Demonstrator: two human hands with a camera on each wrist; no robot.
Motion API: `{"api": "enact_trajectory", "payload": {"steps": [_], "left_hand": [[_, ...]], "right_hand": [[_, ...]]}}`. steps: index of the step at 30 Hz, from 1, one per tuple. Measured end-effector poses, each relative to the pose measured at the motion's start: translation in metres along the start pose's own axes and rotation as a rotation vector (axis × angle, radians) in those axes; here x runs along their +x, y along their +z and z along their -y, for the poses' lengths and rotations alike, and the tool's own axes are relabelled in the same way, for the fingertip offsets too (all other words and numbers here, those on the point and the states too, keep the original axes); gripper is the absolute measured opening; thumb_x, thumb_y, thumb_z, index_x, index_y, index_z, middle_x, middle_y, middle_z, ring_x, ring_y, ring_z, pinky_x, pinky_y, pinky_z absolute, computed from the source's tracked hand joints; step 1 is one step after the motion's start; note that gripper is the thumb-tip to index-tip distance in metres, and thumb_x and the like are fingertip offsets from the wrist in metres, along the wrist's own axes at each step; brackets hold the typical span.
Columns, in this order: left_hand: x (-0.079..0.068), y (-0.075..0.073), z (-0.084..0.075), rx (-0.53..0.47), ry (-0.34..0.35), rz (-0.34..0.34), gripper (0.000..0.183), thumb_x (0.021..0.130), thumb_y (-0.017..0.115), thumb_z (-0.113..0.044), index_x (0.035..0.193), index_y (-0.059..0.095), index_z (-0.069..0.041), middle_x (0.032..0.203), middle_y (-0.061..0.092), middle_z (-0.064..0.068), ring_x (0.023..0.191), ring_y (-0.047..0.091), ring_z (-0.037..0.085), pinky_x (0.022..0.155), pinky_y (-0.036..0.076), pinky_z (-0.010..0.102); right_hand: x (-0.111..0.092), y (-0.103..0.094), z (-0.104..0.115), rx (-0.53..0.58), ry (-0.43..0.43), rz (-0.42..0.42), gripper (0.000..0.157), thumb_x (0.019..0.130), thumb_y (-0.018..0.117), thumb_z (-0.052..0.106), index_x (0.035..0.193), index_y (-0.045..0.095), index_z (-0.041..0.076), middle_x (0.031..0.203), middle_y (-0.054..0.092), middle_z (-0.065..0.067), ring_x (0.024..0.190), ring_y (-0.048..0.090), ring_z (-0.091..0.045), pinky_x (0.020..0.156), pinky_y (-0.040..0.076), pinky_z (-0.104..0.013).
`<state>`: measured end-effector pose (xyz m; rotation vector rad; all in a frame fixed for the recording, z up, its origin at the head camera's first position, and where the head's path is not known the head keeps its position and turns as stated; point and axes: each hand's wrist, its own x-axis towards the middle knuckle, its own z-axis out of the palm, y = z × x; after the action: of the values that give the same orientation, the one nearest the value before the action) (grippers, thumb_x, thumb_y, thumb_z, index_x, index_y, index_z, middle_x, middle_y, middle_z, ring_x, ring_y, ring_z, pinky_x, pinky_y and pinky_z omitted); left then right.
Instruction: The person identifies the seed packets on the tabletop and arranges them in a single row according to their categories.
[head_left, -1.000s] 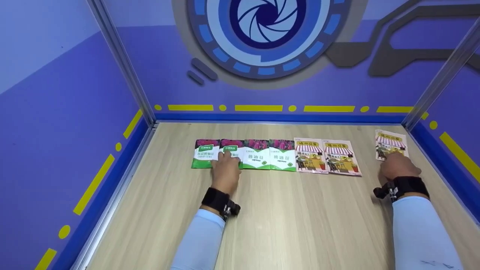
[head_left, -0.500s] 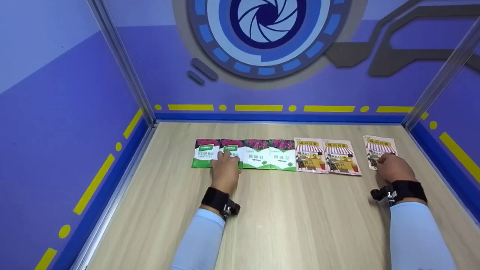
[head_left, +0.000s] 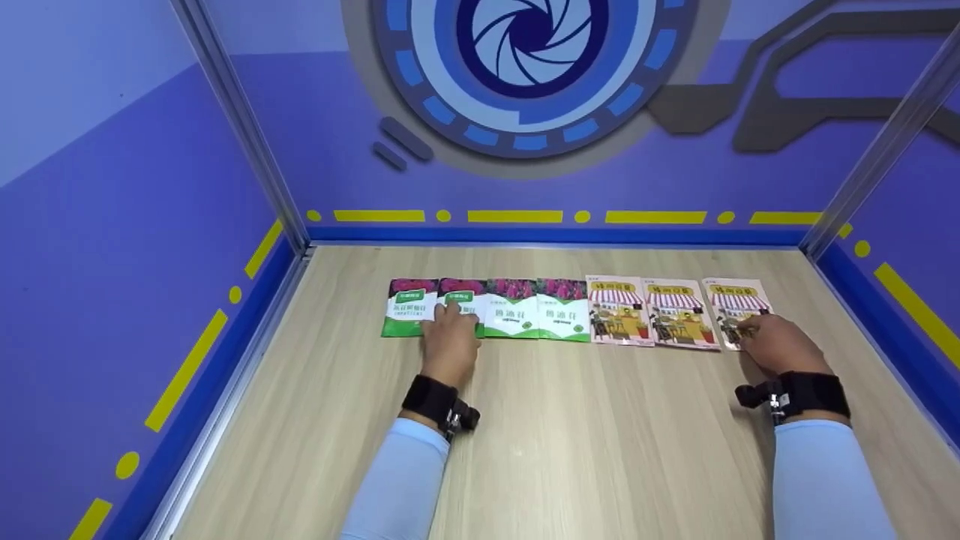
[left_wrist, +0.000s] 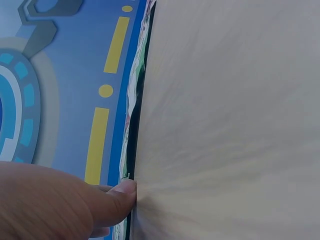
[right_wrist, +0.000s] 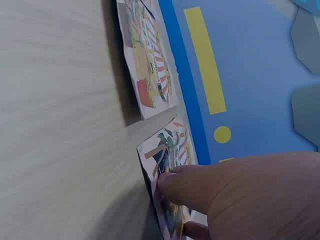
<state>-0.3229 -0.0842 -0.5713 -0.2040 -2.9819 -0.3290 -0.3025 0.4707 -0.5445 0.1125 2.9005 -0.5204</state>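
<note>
Packets printed with flowers and shopfronts lie in a row on the wooden table point(head_left: 570, 427). My left hand point(head_left: 451, 341) rests on the lower part of the second green-and-white flower packet point(head_left: 461, 288); its thumb point(left_wrist: 122, 192) is at the packet's near edge in the left wrist view. At the row's right end, my right hand point(head_left: 784, 345) holds a pink packet with a striped-awning picture point(head_left: 733, 296), thumb and fingertips gathered on its lower right part. In the right wrist view a narrow gap separates this packet from the neighbouring pink packet point(right_wrist: 150, 65).
To the left of the held packet lie two matching pink packets, the nearer one point(head_left: 681, 319) slightly askew. Two white-and-green packets point(head_left: 564, 315) fill the middle, and another green one point(head_left: 409, 319) ends the row. Blue-purple walls point(head_left: 495, 191) enclose the table's back and sides.
My right hand has brought the pink packet left and nearer, from the far right corner to close beside the row. The left hand stays in place on the green packet.
</note>
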Motion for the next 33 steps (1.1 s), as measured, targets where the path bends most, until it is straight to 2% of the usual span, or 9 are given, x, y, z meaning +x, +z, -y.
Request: {"api": "enact_trajectory", "payload": {"steps": [2,5,10,14,20,24,28,31,33], "left_hand": [[0.0,0.0,0.0,-0.004,0.0,0.004,0.039,0.098,0.09,-0.028,0.135,0.083,-0.018,0.156,0.062,0.021,0.137,0.057,0.04,0.105,0.053,0.063],[0.0,0.001,0.0,-0.006,-0.003,0.007,0.039,0.098,0.09,-0.028,0.134,0.083,-0.017,0.153,0.064,0.019,0.136,0.057,0.04,0.104,0.053,0.062],[-0.001,0.001,-0.001,-0.004,-0.003,0.001,0.035,0.098,0.09,-0.028,0.13,0.084,-0.016,0.148,0.066,0.017,0.133,0.059,0.038,0.102,0.053,0.061],[-0.003,0.0,-0.001,-0.012,0.005,-0.009,0.035,0.099,0.09,-0.028,0.131,0.084,-0.016,0.149,0.067,0.018,0.133,0.059,0.039,0.101,0.053,0.061],[-0.004,-0.001,-0.002,-0.02,-0.002,-0.008,0.035,0.099,0.09,-0.026,0.132,0.084,-0.017,0.146,0.067,0.018,0.134,0.058,0.039,0.101,0.052,0.06],[-0.002,0.0,-0.002,-0.027,-0.005,0.01,0.033,0.099,0.089,-0.025,0.131,0.084,-0.017,0.147,0.066,0.018,0.136,0.057,0.039,0.104,0.051,0.061],[-0.001,0.0,-0.001,-0.019,-0.007,0.005,0.032,0.099,0.09,-0.025,0.129,0.084,-0.016,0.147,0.067,0.018,0.135,0.058,0.039,0.102,0.052,0.06],[-0.001,0.0,-0.002,-0.016,-0.007,0.005,0.031,0.099,0.09,-0.025,0.127,0.085,-0.014,0.148,0.067,0.019,0.134,0.059,0.039,0.102,0.053,0.061],[-0.001,0.0,-0.002,-0.017,-0.007,0.009,0.031,0.099,0.09,-0.026,0.127,0.085,-0.014,0.149,0.066,0.02,0.135,0.059,0.039,0.102,0.054,0.062]], "right_hand": [[-0.001,0.001,0.001,0.003,0.005,0.006,0.04,0.107,0.058,0.011,0.14,0.069,-0.009,0.123,0.071,-0.033,0.1,0.065,-0.045,0.082,0.053,-0.056],[-0.002,0.002,0.002,-0.001,-0.001,0.002,0.039,0.108,0.059,0.011,0.138,0.07,-0.01,0.12,0.072,-0.031,0.098,0.065,-0.044,0.082,0.052,-0.055],[-0.003,0.005,0.005,-0.01,-0.017,-0.018,0.042,0.11,0.059,0.013,0.143,0.068,-0.011,0.137,0.07,-0.04,0.108,0.066,-0.05,0.095,0.054,-0.069],[-0.002,0.005,0.006,-0.011,-0.004,-0.017,0.045,0.11,0.06,0.015,0.147,0.067,-0.01,0.148,0.062,-0.045,0.127,0.064,-0.06,0.109,0.047,-0.082],[0.001,0.003,0.006,-0.013,-0.03,-0.024,0.044,0.109,0.065,0.015,0.142,0.068,-0.013,0.142,0.066,-0.044,0.123,0.065,-0.06,0.11,0.047,-0.082],[-0.001,-0.001,0.009,-0.002,-0.046,-0.037,0.046,0.109,0.067,0.017,0.144,0.067,-0.013,0.143,0.065,-0.044,0.128,0.063,-0.063,0.111,0.046,-0.083],[-0.007,-0.008,0.023,0.055,0.02,-0.047,0.053,0.114,0.063,0.027,0.154,0.061,-0.008,0.153,0.058,-0.044,0.135,0.058,-0.064,0.112,0.037,-0.091],[-0.012,-0.011,0.041,0.098,0.054,-0.057,0.058,0.116,0.061,0.031,0.16,0.055,-0.006,0.157,0.056,-0.044,0.133,0.058,-0.06,0.113,0.04,-0.087],[-0.013,-0.009,0.056,0.119,0.042,-0.066,0.059,0.116,0.062,0.032,0.162,0.054,-0.005,0.161,0.053,-0.042,0.133,0.058,-0.056,0.115,0.043,-0.081]]}}
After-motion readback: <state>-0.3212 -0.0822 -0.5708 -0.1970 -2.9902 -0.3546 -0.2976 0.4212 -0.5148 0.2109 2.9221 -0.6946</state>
